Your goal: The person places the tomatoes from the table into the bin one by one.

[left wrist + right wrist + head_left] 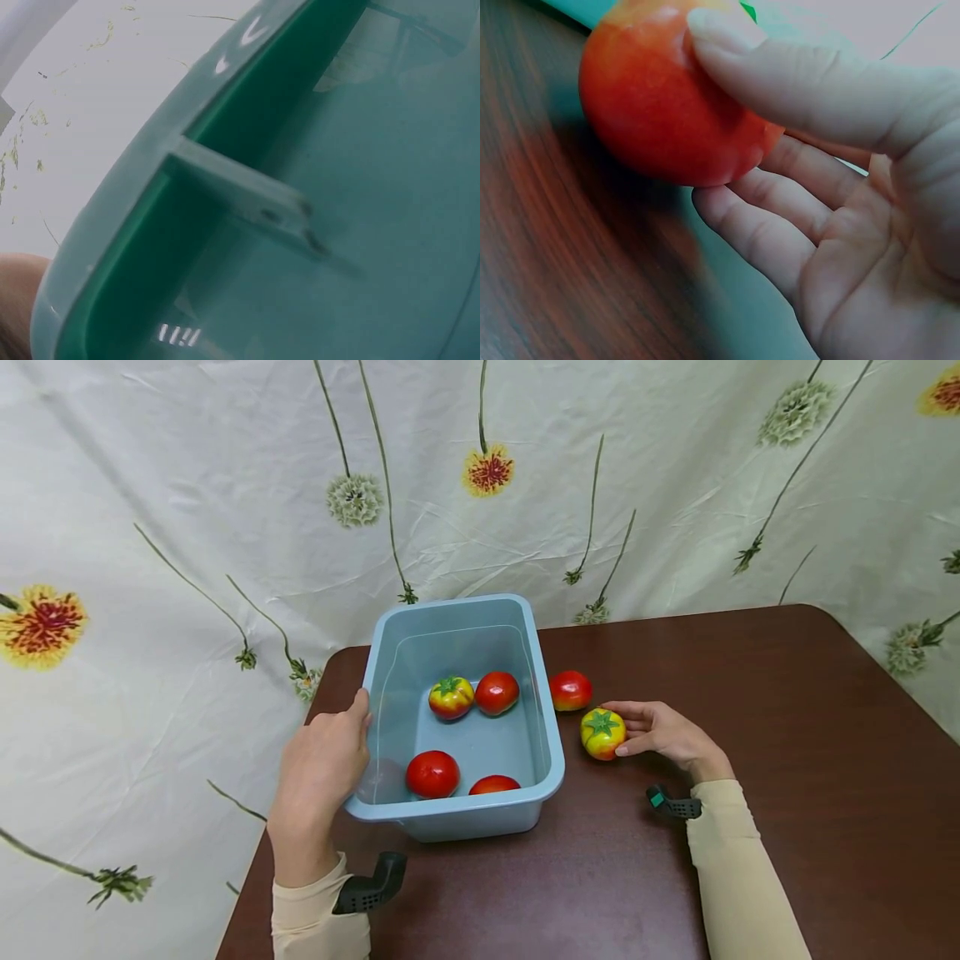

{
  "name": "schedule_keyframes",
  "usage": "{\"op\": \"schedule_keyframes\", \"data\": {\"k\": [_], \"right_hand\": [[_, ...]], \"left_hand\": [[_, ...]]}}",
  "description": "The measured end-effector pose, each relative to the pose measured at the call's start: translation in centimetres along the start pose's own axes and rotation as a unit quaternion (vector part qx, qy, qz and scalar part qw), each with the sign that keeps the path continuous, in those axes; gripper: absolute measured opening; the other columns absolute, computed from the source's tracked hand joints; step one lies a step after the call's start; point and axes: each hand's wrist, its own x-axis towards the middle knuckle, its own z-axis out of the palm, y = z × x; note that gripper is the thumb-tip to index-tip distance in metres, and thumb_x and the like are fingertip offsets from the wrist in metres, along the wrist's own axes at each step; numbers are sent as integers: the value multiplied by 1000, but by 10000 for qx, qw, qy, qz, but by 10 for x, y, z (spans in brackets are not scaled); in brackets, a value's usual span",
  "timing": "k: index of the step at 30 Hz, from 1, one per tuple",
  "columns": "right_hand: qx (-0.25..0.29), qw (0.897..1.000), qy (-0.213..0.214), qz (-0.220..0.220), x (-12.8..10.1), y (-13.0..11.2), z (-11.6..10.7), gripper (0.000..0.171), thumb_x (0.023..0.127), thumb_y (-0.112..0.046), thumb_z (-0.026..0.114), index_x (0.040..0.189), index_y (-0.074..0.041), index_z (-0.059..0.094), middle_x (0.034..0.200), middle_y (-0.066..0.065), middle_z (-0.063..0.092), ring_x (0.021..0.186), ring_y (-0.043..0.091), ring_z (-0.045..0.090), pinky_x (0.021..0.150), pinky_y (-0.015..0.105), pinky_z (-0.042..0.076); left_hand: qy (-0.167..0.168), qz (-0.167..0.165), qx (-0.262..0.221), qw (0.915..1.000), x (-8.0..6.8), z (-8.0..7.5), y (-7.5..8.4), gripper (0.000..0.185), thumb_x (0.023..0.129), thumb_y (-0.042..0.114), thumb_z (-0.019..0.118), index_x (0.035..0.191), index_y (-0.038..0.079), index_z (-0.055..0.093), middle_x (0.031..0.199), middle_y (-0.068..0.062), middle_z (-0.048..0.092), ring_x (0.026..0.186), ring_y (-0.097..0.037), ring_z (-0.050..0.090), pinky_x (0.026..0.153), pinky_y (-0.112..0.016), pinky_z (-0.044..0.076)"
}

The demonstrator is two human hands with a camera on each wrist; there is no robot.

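My left hand [321,768] grips the left rim of a light blue plastic bin [471,815]. In the left wrist view, the bin's rim [120,202] and a rib below it fill most of the picture. On the right, my right hand [663,733] pinches a yellow-and-red tomato [602,734] with a green star-shaped top between thumb and fingers. The right wrist view shows the thumb [795,82] on the side of this tomato [660,105], with its red underside close over the table. A red tomato [571,690] lies just behind it, beside the bin's right wall.
Inside the bin are a yellow-and-red tomato [452,697] and several red ones, including one [432,774] near the front. The dark brown table [810,760] extends to the right. A white floral cloth [247,468] hangs behind and to the left.
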Motion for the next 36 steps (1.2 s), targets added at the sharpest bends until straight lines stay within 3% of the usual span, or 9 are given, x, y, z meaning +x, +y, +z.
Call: {"op": "schedule_keyframes", "data": {"k": [4, 10, 16, 27, 36], "right_hand": [[-70, 9999, 81, -19, -1, 0, -1, 74, 80, -5, 78, 145, -1, 42, 138, 22, 54, 112, 11, 64, 89, 26, 54], [11, 9996, 293, -51, -4, -7, -1, 73, 79, -9, 79, 144, -5, 45, 133, 9, 61, 112, 10, 65, 89, 25, 54], [359, 9978, 348, -428, -9, -21, -2, 72, 82, -2, 74, 145, 0, 41, 126, -3, 64, 112, 10, 65, 89, 26, 54], [585, 9919, 750, -838, -17, -49, 2, 66, 87, 0, 70, 146, 1, 41, 123, -8, 65, 110, 7, 66, 88, 22, 53], [819, 9817, 884, -1474, -27, -74, 9, 61, 87, 8, 65, 143, 4, 42, 120, -7, 67, 108, 7, 67, 87, 22, 54]], "left_hand": [[-1, -8, 5, 10000, 0, 0, 0, 44, 98, 13, 51, 139, -2, 46, 77, -21, 64, 55, -27, 54, 49, -40, 48], [24, -6, 29, 10000, 0, 0, 0, 43, 98, 13, 51, 138, -1, 47, 77, -21, 64, 55, -27, 54, 49, -40, 48], [1, -23, 12, 10000, 1, 0, 0, 44, 98, 13, 51, 140, -1, 46, 78, -22, 65, 55, -27, 54, 48, -39, 47], [-4, -30, -1, 10000, 0, -1, 1, 46, 98, 12, 52, 140, -3, 45, 81, -24, 66, 55, -27, 55, 49, -41, 50], [-16, -24, -12, 10000, 0, 0, 2, 46, 97, 11, 53, 141, -3, 45, 84, -25, 67, 55, -27, 55, 50, -41, 50]]}}
